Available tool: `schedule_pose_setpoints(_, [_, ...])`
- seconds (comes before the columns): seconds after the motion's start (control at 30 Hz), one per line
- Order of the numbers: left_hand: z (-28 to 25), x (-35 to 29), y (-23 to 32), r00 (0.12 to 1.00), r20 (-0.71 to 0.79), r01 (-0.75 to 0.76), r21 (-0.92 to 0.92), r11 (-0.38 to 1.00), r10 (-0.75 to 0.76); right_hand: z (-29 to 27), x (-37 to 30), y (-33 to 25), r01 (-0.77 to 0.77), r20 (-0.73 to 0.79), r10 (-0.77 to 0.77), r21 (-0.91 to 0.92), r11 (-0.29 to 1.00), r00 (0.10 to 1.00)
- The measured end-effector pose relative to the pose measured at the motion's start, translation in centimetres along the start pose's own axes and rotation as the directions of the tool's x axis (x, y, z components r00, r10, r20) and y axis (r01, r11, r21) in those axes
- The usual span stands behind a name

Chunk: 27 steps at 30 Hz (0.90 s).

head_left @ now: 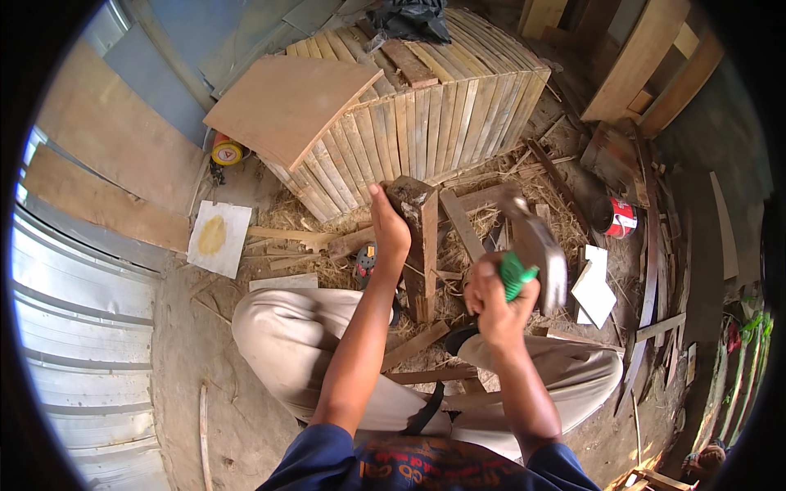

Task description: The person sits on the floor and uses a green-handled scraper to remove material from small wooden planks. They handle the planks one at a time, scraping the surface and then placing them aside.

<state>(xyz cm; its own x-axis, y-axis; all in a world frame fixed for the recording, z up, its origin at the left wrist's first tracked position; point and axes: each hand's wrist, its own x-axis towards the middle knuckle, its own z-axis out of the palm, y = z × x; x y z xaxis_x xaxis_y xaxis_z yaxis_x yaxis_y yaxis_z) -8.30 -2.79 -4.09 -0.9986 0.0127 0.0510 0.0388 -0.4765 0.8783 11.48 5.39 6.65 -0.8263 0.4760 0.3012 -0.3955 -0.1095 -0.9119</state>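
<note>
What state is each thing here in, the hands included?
Right hand: closed around the hammer
Hammer: gripped, blurred
Left hand: open, beside the wooden post; contact unclear
Wooden post: appears to stand on end
Brown board: lying on the slatted stack
Black plastic: crumpled
Red can: on its side
White sheet: stained

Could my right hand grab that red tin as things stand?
Probably not straight away: your right hand is wrapped around the green-gripped hammer. Otherwise, the way to the red tin looks fairly clear, with nothing tall between.
</note>
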Motion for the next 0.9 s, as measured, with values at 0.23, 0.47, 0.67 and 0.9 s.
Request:
schedule_pose_setpoints(0.23, [-1.6,0.4,-2.1,0.824,0.414,0.430,-0.013,0.903,-0.387,-3.5,-2.0,3.8,-0.182,-0.243,0.123,-0.235,0.955,0.962])
schedule_pose_setpoints(0.47, [0.8,-2.7,-0.9,0.808,0.462,0.267,0.268,0.926,-0.367,-5.4,-3.0,2.0,-0.006,-0.038,-0.028,-0.697,0.717,0.999])
schedule_pose_setpoints(0.67, [3.7,-4.8,-2.5,0.906,0.344,0.168,0.245,0.955,-0.248,-6.8,-2.0,-4.4,0.386,0.412,-0.086,-0.734,0.559,0.907])
schedule_pose_setpoints(0.9, [3.9,-5.0,-3.3,0.917,0.297,0.187,0.266,0.945,-0.265,-5.9,0.4,-7.4,0.602,0.673,-0.014,-0.652,0.461,0.739])
